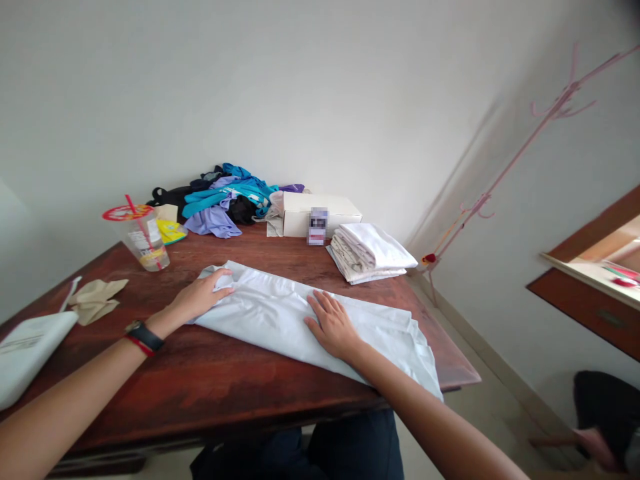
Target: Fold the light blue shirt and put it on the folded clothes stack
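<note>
A pale bluish-white cloth [280,320], folded into a long strip with soft wrinkles, lies across the dark wooden table [200,387]. Its right end hangs over the near edge; whether it is a shirt or a plain sheet of fabric I cannot tell. At the strip's left end, my left hand [204,292] grips the cloth, a fold of it between thumb and forefinger, the other fingers partly hidden. My right hand [334,325] lies flat on the middle of the cloth, fingers stretched out. Beyond it, a stack of folded white clothes [373,250] sits at the right.
A plastic cup with a straw [147,240] stands at the left, near a crumpled napkin [97,300] and a white case-like object [35,350]. A heap of clothes [225,200] and a white box [323,210] are against the wall. A pink coat rack [520,147] rises at the right.
</note>
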{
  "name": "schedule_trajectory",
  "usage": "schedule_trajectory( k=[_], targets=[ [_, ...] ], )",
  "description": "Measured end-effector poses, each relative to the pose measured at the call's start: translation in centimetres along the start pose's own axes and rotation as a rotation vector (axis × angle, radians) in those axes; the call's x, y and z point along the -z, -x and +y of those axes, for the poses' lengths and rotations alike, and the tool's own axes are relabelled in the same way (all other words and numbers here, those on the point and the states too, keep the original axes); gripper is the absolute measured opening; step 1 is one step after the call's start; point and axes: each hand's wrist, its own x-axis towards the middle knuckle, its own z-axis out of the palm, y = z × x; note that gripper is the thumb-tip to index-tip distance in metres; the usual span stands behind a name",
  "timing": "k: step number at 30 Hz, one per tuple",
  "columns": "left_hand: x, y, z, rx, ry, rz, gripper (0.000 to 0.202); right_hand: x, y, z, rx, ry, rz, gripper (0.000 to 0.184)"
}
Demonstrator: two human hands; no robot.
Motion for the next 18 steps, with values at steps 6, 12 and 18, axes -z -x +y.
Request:
schedule_trajectory(
  k=[6,12,18],
  targets=[
    [0.7,-0.3,0.2,-0.034,-0.053,-0.051,0.058,0.2,5.1,3.4,-0.126,0.061,-0.064,0.071],
    [2.7,-1.7,0.0,0.033,-0.221,-0.012,0.061,2.9,9.1,10.8,-0.334,0.041,-0.009,0.074],
    [2.1,-0.7,6.4,-0.148,-0.330,0.216,0.058,4.2,10.9,15.2,-0.266,-0.092,0.096,0.071]
  ],
)
